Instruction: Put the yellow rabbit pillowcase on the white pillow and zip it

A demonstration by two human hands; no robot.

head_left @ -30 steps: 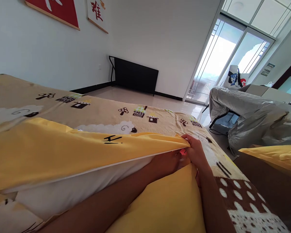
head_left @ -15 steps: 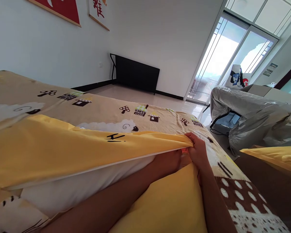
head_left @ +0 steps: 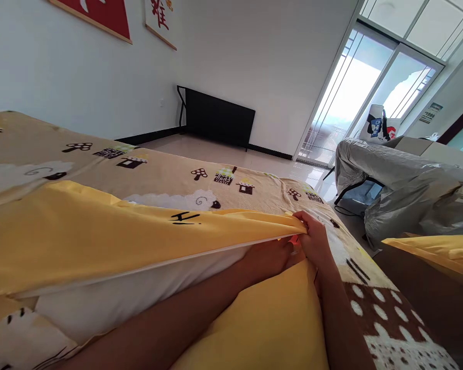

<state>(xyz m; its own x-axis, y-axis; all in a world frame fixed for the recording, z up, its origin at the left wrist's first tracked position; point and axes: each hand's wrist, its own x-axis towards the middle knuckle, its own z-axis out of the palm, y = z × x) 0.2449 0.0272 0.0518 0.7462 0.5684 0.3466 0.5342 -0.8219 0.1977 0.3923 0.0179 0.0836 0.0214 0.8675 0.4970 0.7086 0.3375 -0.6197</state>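
A yellow pillowcase (head_left: 139,234) with black printed strokes stretches across the bed, its white-edged opening towards me. White pillow-like fabric (head_left: 111,293) shows beneath that edge. My right hand (head_left: 313,237) is closed on the far right end of the yellow cloth, pinching it. Reaching in under the cloth, my left hand (head_left: 272,255) is beside the right one, its fingers curled and partly covered; what they hold is hidden. A small red patch shows between the hands. More yellow cloth (head_left: 266,318) lies between my forearms.
Under everything spreads a beige blanket (head_left: 170,167) with sheep and mushroom prints. At the right are another yellow cloth item (head_left: 440,249) and plastic-covered furniture (head_left: 412,180). A black folded panel (head_left: 219,118) leans by the wall, left of glass sliding doors (head_left: 339,97).
My left hand has shifted slightly under the cloth edge, and a little more of its fingers shows. My right hand keeps its grip in nearly the same place.
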